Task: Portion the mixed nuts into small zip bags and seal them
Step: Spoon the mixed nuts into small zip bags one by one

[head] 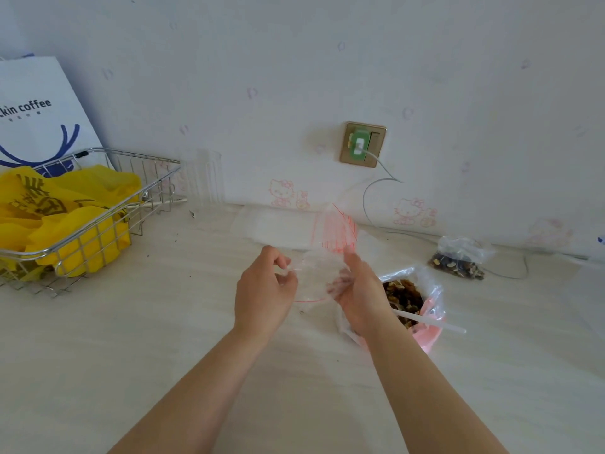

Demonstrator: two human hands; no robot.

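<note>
Over the middle of the table I hold a small clear zip bag (312, 273) with a red zip line; nothing shows inside it. My left hand (265, 286) pinches the bag's left edge. My right hand (357, 290) grips its right side, fingers reaching into the plastic. To the right stands a pink bowl (425, 339) lined with a clear bag and full of mixed nuts (401, 294), with a white plastic spoon (429, 321) resting in it. A filled small bag of nuts (458, 260) lies at the back right. A stack of red-lined zip bags (337, 229) lies behind my hands.
A wire basket (98, 221) holding a yellow plastic bag (65, 204) sits at the left, with a white paper coffee bag (39, 109) behind it. A clear tall cup (206, 178) stands by the wall. A charger cable (386, 181) runs from the wall socket (361, 144) onto the table.
</note>
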